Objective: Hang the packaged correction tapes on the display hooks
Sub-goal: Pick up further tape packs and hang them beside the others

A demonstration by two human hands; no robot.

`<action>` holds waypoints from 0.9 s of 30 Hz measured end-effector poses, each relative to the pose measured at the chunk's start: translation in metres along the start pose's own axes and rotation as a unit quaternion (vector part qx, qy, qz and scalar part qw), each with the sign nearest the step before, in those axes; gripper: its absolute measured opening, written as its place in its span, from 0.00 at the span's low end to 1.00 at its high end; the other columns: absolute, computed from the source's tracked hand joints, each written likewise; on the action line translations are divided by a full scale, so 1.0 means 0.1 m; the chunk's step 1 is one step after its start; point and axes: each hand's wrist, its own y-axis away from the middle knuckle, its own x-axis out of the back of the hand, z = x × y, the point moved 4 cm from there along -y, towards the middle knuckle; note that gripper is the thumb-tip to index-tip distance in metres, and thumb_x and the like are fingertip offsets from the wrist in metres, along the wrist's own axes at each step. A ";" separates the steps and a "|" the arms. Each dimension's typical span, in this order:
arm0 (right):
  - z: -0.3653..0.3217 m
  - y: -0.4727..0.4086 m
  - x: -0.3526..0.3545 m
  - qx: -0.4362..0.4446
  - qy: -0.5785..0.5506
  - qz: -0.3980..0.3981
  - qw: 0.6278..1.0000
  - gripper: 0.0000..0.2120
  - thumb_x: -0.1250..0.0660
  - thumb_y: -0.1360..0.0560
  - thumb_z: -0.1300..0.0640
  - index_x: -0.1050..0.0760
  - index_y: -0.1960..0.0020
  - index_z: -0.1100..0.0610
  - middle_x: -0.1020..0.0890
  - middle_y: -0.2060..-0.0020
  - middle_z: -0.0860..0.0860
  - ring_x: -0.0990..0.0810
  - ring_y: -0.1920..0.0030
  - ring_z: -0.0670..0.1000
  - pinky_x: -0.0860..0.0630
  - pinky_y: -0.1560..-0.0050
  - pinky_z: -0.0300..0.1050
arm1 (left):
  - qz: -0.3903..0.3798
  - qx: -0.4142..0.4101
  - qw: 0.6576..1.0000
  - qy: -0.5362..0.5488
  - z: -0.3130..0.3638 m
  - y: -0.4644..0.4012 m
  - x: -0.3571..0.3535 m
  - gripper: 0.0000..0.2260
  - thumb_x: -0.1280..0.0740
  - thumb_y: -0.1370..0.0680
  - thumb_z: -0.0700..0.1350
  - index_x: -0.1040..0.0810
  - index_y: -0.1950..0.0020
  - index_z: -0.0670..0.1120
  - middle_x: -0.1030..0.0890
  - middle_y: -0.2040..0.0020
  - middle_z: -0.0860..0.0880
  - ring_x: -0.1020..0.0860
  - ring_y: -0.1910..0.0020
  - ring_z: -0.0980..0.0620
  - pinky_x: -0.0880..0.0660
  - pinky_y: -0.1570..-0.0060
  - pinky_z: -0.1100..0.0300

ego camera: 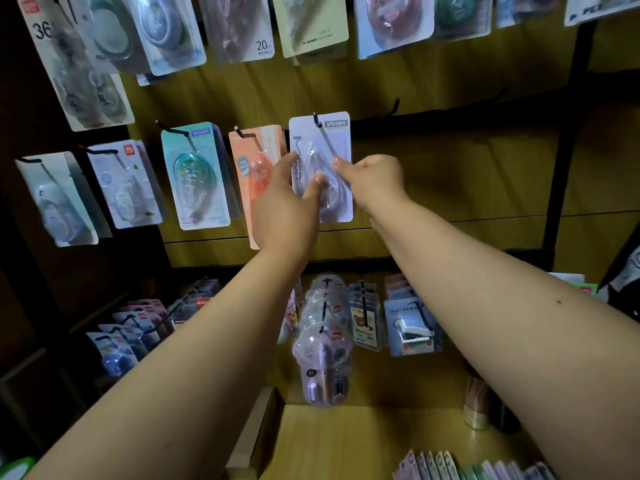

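A lavender packaged correction tape (337, 140) hangs with its top hole over the tip of a black display hook (316, 117) in the middle row. My left hand (289, 199) grips the pack's left edge, thumb on the clear blister. My right hand (372, 181) is at the pack's right edge with fingers curled, one fingertip touching the front. To the left, an orange pack (247, 157) and a teal pack (197, 174) hang on neighbouring hooks.
Rows of other blister packs hang above (304, 26) and to the left (124, 185). An empty black hook (393, 109) juts out to the right. Lower hooks carry purple packs (322, 341) and blue packs (412, 327). A wooden shelf (346, 441) lies below.
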 end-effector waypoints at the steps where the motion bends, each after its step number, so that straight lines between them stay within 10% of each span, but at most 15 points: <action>1: 0.01 -0.02 -0.01 0.000 -0.003 -0.001 1.000 0.19 0.29 0.28 0.45 0.30 0.68 0.56 0.22 0.66 0.55 0.24 0.63 0.54 0.24 0.59 0.48 | 0.002 -0.002 1.000 -0.009 0.00 0.00 -0.02 0.23 0.35 0.21 0.57 0.33 0.26 0.57 0.22 0.33 0.52 0.22 0.40 0.50 0.31 0.52 0.61; 9: 0.17 0.03 0.03 0.039 0.034 -0.001 0.999 0.19 0.33 0.26 0.42 0.29 0.65 0.56 0.23 0.69 0.52 0.22 0.64 0.57 0.23 0.60 0.49 | 0.015 -0.017 0.997 -0.080 -0.02 0.07 -0.06 0.23 0.40 0.19 0.58 0.36 0.24 0.57 0.26 0.29 0.56 0.24 0.35 0.50 0.31 0.51 0.58; 17: 0.44 0.89 0.50 0.166 0.091 0.053 0.980 0.10 0.37 0.22 0.48 0.31 0.58 0.52 0.29 0.70 0.44 0.31 0.69 0.43 0.33 0.68 0.40 | 0.049 0.022 0.997 -0.062 -0.24 0.77 0.14 0.15 0.41 0.19 0.56 0.28 0.38 0.49 0.22 0.51 0.54 0.21 0.51 0.47 0.24 0.52 0.49; 27: 1.77 1.97 0.63 0.203 0.208 -0.029 0.956 0.14 0.41 0.25 0.46 0.27 0.63 0.54 0.31 0.72 0.44 0.30 0.70 0.47 0.37 0.71 0.40 | -0.144 0.058 0.977 -0.148 -0.93 2.12 -0.26 0.10 0.40 0.19 0.53 0.30 0.57 0.50 0.22 0.62 0.49 0.21 0.59 0.42 0.37 0.67 0.56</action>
